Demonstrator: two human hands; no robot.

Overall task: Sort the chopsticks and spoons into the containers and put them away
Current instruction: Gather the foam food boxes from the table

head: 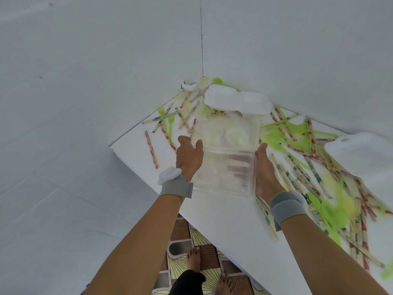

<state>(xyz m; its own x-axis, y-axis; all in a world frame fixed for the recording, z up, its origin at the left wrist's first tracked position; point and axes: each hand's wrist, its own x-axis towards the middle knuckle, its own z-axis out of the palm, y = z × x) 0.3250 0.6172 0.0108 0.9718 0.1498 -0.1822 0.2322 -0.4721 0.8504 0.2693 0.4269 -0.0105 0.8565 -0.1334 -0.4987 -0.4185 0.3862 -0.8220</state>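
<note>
Both hands, left and right, grip a clear hinged plastic container near the white table's front edge; most paper-wrapped chopsticks and green plastic spoons look unsorted

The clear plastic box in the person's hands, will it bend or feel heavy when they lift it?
The clear plastic box looks thin-walled, so it will probably flex if squeezed. It seems nearly empty, so likely light. The left hand and right hand hold opposite sides, which should keep it level; its smooth walls may be slippery.
</note>
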